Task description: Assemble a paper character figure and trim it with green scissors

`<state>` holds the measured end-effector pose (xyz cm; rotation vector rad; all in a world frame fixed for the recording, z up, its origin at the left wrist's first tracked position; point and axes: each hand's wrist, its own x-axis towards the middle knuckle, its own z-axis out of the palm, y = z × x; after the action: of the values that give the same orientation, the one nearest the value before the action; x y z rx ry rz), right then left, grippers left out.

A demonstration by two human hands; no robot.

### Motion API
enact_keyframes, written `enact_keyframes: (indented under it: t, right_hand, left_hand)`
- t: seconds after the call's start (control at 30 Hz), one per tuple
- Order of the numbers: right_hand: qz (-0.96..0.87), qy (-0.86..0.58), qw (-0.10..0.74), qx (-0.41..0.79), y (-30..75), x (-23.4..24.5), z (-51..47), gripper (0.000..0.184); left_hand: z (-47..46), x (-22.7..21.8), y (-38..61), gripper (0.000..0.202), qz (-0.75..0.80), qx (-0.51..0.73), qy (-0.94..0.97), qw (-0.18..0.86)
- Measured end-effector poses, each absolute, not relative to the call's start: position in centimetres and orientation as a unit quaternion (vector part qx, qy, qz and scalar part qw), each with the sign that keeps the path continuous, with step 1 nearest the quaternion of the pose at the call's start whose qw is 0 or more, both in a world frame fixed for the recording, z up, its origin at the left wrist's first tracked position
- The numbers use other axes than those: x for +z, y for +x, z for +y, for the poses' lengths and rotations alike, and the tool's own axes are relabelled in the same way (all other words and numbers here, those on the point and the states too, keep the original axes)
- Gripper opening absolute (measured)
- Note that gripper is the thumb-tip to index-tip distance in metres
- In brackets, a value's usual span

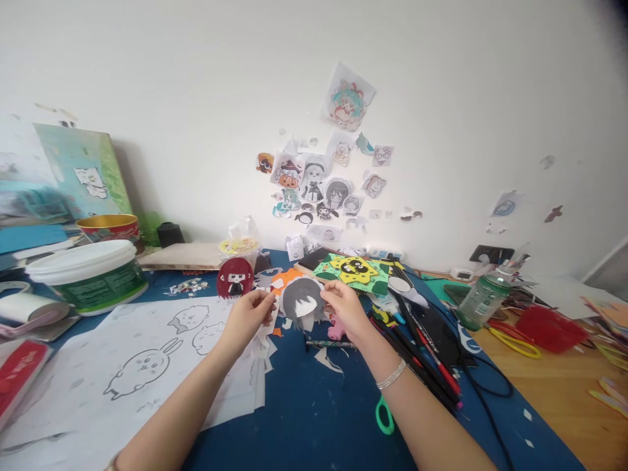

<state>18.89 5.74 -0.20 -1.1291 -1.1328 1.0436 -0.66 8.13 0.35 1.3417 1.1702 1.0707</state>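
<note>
Head view: left hand (pixel 248 314) and right hand (pixel 343 306) each pinch an edge of the round grey-and-white paper cutout (pixel 301 302), held just above the dark blue cutting mat (pixel 314 405). Judged step: positioning the piece; next calls for steady alignment.

The green-handled scissors (pixel 384 416) lie mostly under the right forearm, blades hidden. The left hand (pixel 248 315) covers the left rim of the grey paper cutout (pixel 301 299); the right hand (pixel 345 307) covers its right rim. The red book (pixel 17 369) runs off the left edge. The small wall stickers (pixel 314 186) are too small to tell apart. The top right corner is dark and blurred.
</note>
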Motion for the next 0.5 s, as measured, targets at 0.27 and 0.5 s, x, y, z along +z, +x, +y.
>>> enact_keyframes:
  t: [0.27,0.5]
  right_hand:
    - [-0.458,-0.485,0.604,0.436,19.0,-0.3,6.1,0.031]
    - [-0.508,-0.471,0.582,0.426,18.8,-0.4,6.0,0.038]
  left_hand:
    - [7.4,-0.2,0.6,0.038,0.392,0.38,0.585,0.6]
    - [7.3,-0.1,0.6,0.04,0.389,0.421,0.552,0.605]
